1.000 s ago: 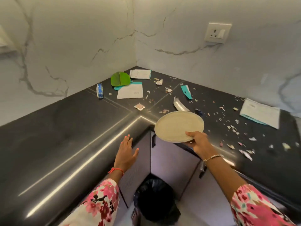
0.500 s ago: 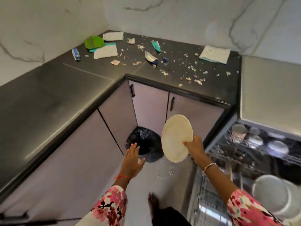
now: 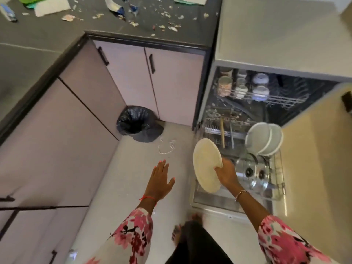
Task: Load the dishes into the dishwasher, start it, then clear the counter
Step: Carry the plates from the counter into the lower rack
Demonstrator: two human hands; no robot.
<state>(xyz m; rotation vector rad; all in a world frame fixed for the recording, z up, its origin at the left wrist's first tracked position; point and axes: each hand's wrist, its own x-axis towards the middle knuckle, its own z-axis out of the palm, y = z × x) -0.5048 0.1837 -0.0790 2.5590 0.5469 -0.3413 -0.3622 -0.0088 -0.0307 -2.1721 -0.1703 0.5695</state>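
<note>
While the right hand (image 3: 226,173) grips a cream plate (image 3: 206,164) by its near rim, fingers curled round the edge, the plate stands tilted on edge out in front of the hand, above the front left corner of the lower rack (image 3: 280,187) and the open dishwasher door (image 3: 209,200). Off to the left of the plate, the left hand (image 3: 161,180) is flat with fingers spread, palm down over the floor, holding nothing. Just right of the right hand, glass lids (image 3: 253,174) lean in the lower rack. Beyond them, up and to the right of the hand, white bowls (image 3: 263,139) sit nested on edge. Farther back, the upper rack (image 3: 266,98) carries cups and small bowls. Ahead of the left hand, a bin (image 3: 137,121) lined with a black bag stands against the corner cabinets. Farthest from both hands, the dark counter (image 3: 47,35) is strewn with paper scraps (image 3: 167,27) and wrappers.
</note>
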